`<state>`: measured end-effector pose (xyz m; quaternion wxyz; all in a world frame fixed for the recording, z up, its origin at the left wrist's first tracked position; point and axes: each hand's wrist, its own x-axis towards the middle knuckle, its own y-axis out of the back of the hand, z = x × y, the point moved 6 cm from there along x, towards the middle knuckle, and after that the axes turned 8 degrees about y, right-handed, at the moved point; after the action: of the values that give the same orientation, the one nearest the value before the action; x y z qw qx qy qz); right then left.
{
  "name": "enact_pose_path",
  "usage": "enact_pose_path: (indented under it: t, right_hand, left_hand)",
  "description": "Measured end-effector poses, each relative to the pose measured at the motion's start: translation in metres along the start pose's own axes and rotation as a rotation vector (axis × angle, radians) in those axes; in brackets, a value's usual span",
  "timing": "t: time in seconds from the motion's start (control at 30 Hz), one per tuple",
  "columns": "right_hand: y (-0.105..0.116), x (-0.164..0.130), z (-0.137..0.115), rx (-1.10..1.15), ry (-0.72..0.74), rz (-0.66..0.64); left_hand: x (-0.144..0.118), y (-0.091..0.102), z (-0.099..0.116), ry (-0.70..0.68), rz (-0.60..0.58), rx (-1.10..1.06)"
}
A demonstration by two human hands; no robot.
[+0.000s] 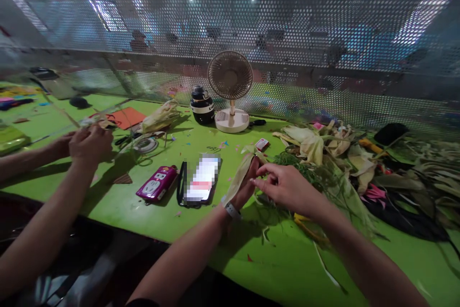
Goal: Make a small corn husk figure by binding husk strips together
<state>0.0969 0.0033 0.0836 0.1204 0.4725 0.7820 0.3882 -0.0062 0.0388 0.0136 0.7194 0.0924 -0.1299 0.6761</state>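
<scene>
My left hand (pixel 245 188) is closed around a pale corn husk (pixel 240 175), which drapes over its back towards the wristband. Close beside it, my right hand (pixel 287 186) has its thumb and index finger brought together near the husk's upper part. Whether anything thin sits in that pinch is too small to make out. To the right lies a heap of dried corn husks (pixel 312 146) with green stringy plant strands (pixel 293 161). Left of my hands, a phone (pixel 203 180) with a lit, blurred screen rests beside a purple power socket block (pixel 157 183).
A desk fan (pixel 230 79) and a black bottle (pixel 201 106) stand at the back before a perforated metal screen (pixel 305 58). Another person's hands (pixel 88 144) work at the left, near an orange sheet (pixel 127 118) and a tape roll (pixel 145 145). Scraps dot the green table (pixel 143 230).
</scene>
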Motion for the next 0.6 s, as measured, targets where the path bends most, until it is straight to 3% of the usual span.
enact_pose_path:
  t: [0.03,0.17,0.2,0.33,0.43,0.6]
  right_hand:
    - [0.003,0.001,0.0,-0.014,0.015,0.033]
    - [0.037,-0.004,0.003,-0.106,0.087,0.407]
    - [0.041,-0.004,0.003,-0.124,0.1,0.427]
    - [0.029,0.001,0.006,-0.084,0.163,0.218]
    - [0.028,0.003,0.009,-0.056,0.181,0.297]
    - [0.021,0.007,0.012,-0.031,0.162,0.23]
  left_hand:
    - [0.0,0.0,-0.003,0.031,0.003,-0.01]
    - [0.005,-0.009,-0.016,0.2,-0.088,-0.159]
    - [0.006,-0.013,-0.018,0.215,-0.118,-0.212]
    - [0.009,-0.015,-0.021,0.22,-0.114,-0.327]
    - [0.009,-0.016,-0.017,0.206,-0.132,-0.361]
    - [0.008,-0.016,-0.014,0.193,-0.134,-0.308]
